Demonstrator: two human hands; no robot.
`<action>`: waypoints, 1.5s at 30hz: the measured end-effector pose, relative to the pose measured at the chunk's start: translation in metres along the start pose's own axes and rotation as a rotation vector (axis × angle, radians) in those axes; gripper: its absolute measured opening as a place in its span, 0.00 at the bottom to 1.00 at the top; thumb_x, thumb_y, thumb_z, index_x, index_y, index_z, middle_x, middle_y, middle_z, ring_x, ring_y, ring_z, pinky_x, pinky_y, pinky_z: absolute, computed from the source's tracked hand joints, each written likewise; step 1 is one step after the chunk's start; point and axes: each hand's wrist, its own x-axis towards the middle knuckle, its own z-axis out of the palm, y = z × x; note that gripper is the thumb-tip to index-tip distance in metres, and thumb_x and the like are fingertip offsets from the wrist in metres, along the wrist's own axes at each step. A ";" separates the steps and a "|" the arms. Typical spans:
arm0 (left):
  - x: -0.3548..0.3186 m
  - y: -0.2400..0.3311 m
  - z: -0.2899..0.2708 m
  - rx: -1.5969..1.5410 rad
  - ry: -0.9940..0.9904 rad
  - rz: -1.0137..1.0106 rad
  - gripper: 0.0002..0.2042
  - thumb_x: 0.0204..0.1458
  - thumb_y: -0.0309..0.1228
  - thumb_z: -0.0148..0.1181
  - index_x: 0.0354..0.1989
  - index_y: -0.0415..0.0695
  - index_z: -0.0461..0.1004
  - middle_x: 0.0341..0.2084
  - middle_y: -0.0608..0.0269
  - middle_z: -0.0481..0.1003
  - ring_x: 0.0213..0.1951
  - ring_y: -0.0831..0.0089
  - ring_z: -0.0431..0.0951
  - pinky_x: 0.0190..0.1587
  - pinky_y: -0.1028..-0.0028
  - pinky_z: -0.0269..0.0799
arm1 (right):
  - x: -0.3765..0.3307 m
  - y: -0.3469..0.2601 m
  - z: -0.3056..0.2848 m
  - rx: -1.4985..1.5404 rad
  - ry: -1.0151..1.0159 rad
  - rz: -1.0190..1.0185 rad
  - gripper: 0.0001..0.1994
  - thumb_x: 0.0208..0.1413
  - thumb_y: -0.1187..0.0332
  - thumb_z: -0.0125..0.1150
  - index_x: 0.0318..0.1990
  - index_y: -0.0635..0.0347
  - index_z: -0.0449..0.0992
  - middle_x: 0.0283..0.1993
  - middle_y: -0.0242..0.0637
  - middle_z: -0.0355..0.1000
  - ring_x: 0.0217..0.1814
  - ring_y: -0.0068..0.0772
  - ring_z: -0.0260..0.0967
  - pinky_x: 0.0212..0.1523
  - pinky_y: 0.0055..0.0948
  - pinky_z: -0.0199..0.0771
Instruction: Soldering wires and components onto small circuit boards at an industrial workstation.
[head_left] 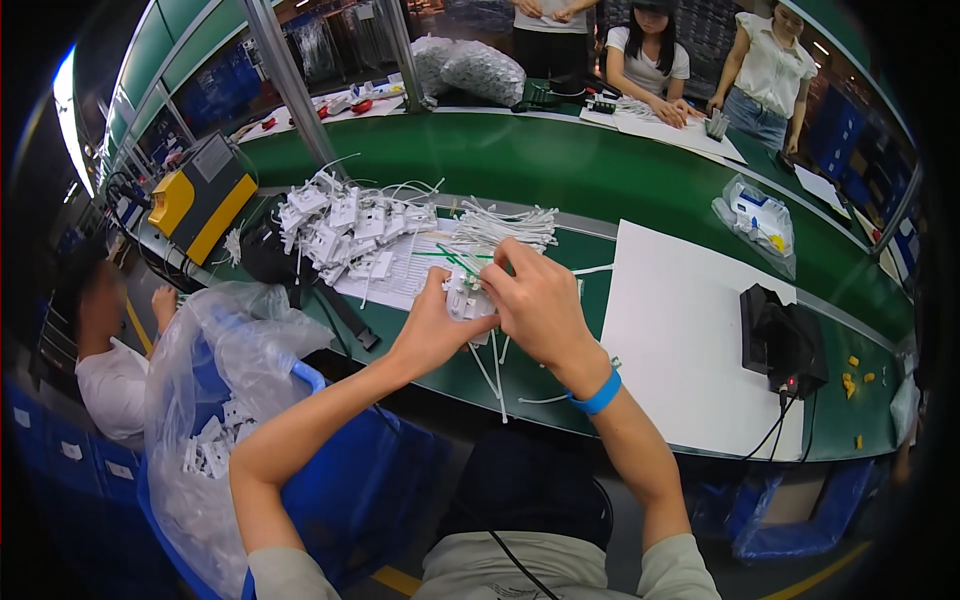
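Note:
Over the green bench, my left hand [428,328] is closed around a small white plastic housing [463,298], thumb and fingers at its sides. My right hand [542,308], with a blue band on its wrist, pinches at the upper right of the same housing. What lies between those fingertips is hidden. Thin green wires [452,256] run up and left from there. White cables [488,375] hang below my hands over the bench edge. Just beyond lies a bundle of white cables [505,226], and to its left a heap of white plastic housings [345,225].
A blue bin [310,376] lined with clear plastic stands left, white parts inside. A yellow-and-grey machine [205,195] sits at the bench's left end. To the right are a white board [665,330], a black device [780,340] and a bagged item [757,220]. Other people work nearby.

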 end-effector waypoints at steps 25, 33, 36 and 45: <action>0.007 -0.016 -0.001 0.087 0.022 0.018 0.32 0.46 0.25 0.71 0.52 0.34 0.54 0.33 0.48 0.76 0.26 0.67 0.78 0.23 0.69 0.74 | -0.004 -0.024 0.037 -0.157 -0.060 0.241 0.07 0.45 0.75 0.63 0.34 0.65 0.74 0.42 0.44 0.68 0.42 0.44 0.74 0.33 0.39 0.79; 0.007 -0.025 -0.009 0.017 0.033 0.066 0.27 0.53 0.21 0.64 0.55 0.38 0.52 0.45 0.49 0.73 0.44 0.67 0.80 0.31 0.70 0.81 | -0.008 -0.029 0.037 0.084 0.023 0.297 0.11 0.49 0.78 0.60 0.43 0.62 0.78 0.42 0.42 0.70 0.34 0.49 0.76 0.34 0.42 0.78; 0.009 -0.027 -0.009 -0.026 0.034 0.112 0.27 0.56 0.25 0.65 0.56 0.39 0.52 0.47 0.52 0.73 0.45 0.68 0.79 0.32 0.71 0.83 | -0.013 -0.022 0.034 0.248 0.104 0.339 0.09 0.56 0.77 0.60 0.43 0.60 0.78 0.39 0.42 0.71 0.34 0.48 0.76 0.33 0.39 0.76; 0.000 -0.012 -0.005 0.165 0.102 0.308 0.29 0.51 0.27 0.69 0.53 0.36 0.53 0.43 0.38 0.76 0.45 0.47 0.81 0.46 0.59 0.75 | -0.016 -0.006 0.018 0.476 0.088 0.607 0.12 0.52 0.74 0.69 0.43 0.64 0.76 0.29 0.34 0.73 0.24 0.23 0.68 0.27 0.24 0.67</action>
